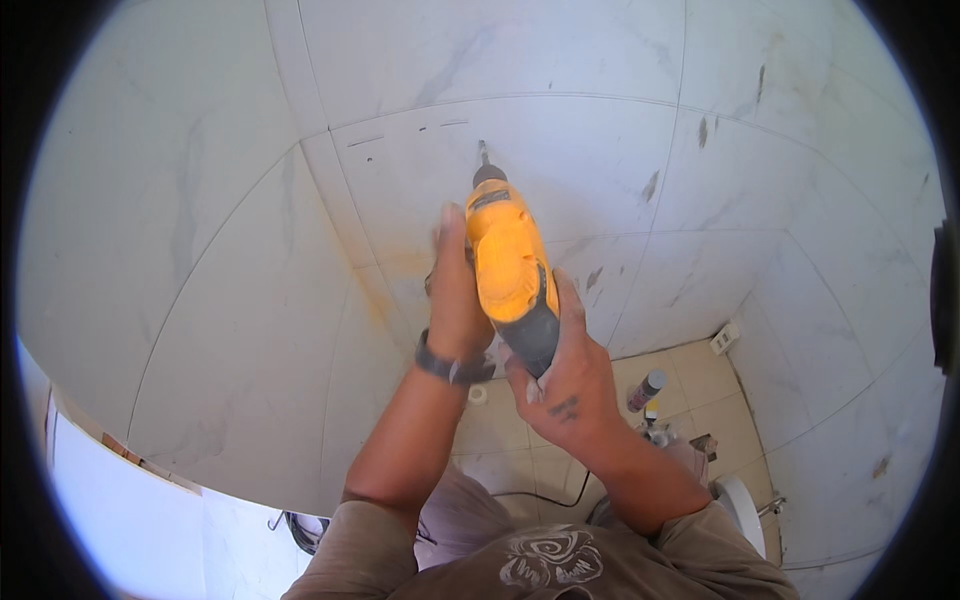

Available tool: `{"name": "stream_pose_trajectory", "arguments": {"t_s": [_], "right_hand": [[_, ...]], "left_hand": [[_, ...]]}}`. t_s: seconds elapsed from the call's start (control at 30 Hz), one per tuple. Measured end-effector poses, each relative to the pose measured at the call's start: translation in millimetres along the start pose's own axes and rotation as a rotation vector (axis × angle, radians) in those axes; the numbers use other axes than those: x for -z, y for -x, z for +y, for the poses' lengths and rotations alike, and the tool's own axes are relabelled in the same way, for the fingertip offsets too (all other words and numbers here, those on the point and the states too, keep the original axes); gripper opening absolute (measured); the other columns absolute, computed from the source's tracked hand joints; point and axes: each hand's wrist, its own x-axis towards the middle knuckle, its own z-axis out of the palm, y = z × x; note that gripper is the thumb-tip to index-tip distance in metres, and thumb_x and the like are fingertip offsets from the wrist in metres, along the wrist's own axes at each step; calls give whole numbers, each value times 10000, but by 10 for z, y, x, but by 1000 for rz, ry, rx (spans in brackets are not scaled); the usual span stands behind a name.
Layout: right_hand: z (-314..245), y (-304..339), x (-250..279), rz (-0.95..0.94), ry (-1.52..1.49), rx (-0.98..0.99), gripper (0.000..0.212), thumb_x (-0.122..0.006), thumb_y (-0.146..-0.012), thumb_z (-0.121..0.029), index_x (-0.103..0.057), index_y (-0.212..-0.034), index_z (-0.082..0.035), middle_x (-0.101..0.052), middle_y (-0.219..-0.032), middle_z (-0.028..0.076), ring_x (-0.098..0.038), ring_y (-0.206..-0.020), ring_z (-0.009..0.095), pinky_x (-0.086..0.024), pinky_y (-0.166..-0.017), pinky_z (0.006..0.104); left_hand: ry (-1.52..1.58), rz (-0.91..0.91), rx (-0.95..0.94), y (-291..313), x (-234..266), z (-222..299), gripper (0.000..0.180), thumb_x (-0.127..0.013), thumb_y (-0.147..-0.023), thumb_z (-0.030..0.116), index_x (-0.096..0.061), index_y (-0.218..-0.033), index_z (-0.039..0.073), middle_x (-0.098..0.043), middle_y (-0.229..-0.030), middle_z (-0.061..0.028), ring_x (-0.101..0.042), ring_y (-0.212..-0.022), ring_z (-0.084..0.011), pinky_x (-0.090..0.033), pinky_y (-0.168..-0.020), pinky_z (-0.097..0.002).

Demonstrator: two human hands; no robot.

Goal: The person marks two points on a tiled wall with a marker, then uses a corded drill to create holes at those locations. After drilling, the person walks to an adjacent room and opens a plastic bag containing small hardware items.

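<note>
A yellow and black power drill points away from me toward the white marbled tile wall. Its thin drill bit reaches the wall at the tip, though how deep it sits I cannot tell. My right hand is wrapped round the dark rear grip. Along the drill's left side, my left hand is closed on it, with most fingers hidden behind the body. A dark band circles my left wrist. Short dark marks lie on the tile left of the bit.
Below on the beige tiled floor stands a can with a grey cap, with small items beside it. A white outlet-like box sits near the right corner. A black cable runs beneath my arms. A white rounded fixture is at lower right.
</note>
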Motion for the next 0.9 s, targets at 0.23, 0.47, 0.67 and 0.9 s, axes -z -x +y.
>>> {"name": "stream_pose_trajectory", "arguments": {"t_s": [0.23,0.47,0.67,0.9], "right_hand": [[-15,-10,-13,-65,42,-26,1005,-769,-813,-97,-158,-1602,26,-685,-1049,285,-700,-938,485,-564,-798,524],[-100,-40,46,-32,-13,-53,1021,-770,-807,-78,-146,-1611,-4,-684,-1098,291,-710,-943,481,-572,-805,529],[-92,-38,115,-73,68,-81,1031,-779,-802,-66,-146,-1612,7,-680,-1125,297,-708,-943,493,-575,-800,536],[-55,-38,80,0,3,-1,1028,-785,-788,-53,-166,-1606,8,-675,-1141,305,-711,-927,487,-578,-778,529]], "left_hand": [[-1176,-652,-1038,148,-138,383,326,-778,-794,356,-713,-938,71,-731,-919,-120,-711,-946,-336,-462,-1087,-527],[-1038,-814,-1016,-98,-100,438,284,-747,-803,293,-702,-931,43,-718,-907,-125,-686,-861,-317,-559,-821,-431],[-1009,-770,-1072,-72,-139,374,283,-735,-802,289,-702,-912,31,-711,-876,-128,-686,-829,-313,-566,-771,-403],[-1025,-766,-1056,-62,-163,356,297,-730,-808,312,-700,-892,29,-718,-864,-134,-690,-833,-305,-568,-778,-405]]}}
